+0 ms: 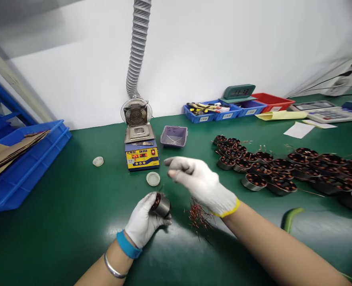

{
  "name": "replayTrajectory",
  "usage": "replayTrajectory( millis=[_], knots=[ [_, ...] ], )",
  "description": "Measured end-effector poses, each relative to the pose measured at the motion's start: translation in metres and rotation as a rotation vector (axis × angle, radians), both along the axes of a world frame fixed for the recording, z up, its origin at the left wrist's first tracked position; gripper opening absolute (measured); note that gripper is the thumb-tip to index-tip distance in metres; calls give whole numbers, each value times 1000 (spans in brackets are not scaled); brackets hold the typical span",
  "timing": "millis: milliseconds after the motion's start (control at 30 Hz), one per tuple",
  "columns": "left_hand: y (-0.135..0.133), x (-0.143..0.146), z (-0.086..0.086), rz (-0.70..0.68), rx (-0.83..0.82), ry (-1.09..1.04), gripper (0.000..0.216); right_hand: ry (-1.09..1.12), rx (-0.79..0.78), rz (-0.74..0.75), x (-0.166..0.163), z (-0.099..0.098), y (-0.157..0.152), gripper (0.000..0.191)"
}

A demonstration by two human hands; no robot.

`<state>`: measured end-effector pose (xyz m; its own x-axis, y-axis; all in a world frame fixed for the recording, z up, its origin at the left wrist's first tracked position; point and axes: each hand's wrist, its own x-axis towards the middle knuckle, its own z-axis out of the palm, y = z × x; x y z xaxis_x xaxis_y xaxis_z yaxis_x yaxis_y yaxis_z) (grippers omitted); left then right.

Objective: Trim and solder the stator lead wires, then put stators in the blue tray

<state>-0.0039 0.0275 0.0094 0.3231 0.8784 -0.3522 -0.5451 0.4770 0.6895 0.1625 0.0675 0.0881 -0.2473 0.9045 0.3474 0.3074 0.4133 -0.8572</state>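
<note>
My left hand point(144, 219), in a white glove, is closed around a motor stator point(163, 205), a steel ring with copper windings, tilted just above the green bench. A thin wire end sticks up from it. My right hand point(195, 178), also gloved, hovers to the upper right of the stator, apart from it. Its index finger and thumb are spread with nothing visible between them; the other fingers are curled. Under the right wrist lies a heap of short copper wire clippings point(198, 214). A small round white dish point(153, 179) sits beyond the left hand.
A solder pot point(142, 155) with a lit display stands under a ribbed exhaust hose point(137, 47). Beside it is a purple tray point(174, 137). Many stators point(255, 182) crowd the right. Green-handled tool point(290, 219) lies near my right forearm. Blue crate point(38, 167) is left.
</note>
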Motion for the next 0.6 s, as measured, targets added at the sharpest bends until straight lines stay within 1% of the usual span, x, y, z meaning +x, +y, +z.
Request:
replayTrajectory(
  millis=[33, 67, 133, 167, 200, 267, 300, 333, 367, 433, 500, 567, 600],
  knots=[
    [1, 0, 1, 51, -15, 13, 31, 53, -44, -45, 2, -1, 3, 18],
    [3, -1, 2, 101, -28, 22, 30, 57, -68, -62, 3, -3, 5, 19],
    [6, -1, 2, 195, -46, 23, 27, -77, -67, -38, 1, -11, 3, 16],
    [7, -1, 1, 242, -45, 14, 25, -182, -31, -27, -2, -18, 0, 11],
    [8, 0, 0, 286, -35, 0, 24, -286, 37, -24, -7, -26, -4, 11],
    [9, 1, -1, 358, 14, -31, 23, -448, 214, -17, -20, -45, -12, 29],
    [9, 2, -1, 381, 46, -40, 23, -495, 283, -16, -27, -54, -15, 39],
    [8, 3, 0, 398, 76, -41, 24, -520, 321, -10, -34, -62, -17, 45],
    [7, 4, 1, 407, 102, -35, 25, -524, 324, -6, -39, -69, -17, 47],
    [3, 4, 5, 389, 150, -1, 29, -475, 248, -41, -45, -78, -17, 41],
    [0, 3, 8, 332, 210, 84, 35, -379, 120, -100, -44, -79, -14, 39],
    [-1, -1, 9, 304, 311, 272, 38, -291, -4, -149, -39, -74, -11, 43],
    [-2, -3, 9, 323, 385, 403, 37, -254, -52, -166, -37, -71, -10, 45]
  ],
)
